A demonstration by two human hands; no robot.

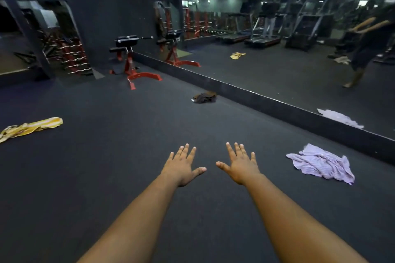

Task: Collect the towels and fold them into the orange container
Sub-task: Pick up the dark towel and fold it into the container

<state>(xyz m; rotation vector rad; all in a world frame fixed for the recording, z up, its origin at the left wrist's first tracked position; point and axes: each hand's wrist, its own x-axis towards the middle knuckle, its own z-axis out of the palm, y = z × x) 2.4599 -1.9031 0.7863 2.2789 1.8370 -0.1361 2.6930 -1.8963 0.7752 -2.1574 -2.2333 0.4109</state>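
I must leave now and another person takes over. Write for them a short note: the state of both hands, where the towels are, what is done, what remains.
Left hand and right hand: both open, held out over the floor, holding nothing.
Towels, all on the floor: purple towel near right, yellow towel far left, dark towel ahead by the mirror.
Orange container: not in view.
Done: nothing collected yet.
Left: gather all three, fold them, place in the container.

floor: dark rubber | wall mirror (treadmills reflected, perhaps) | red bench | lighting: dim
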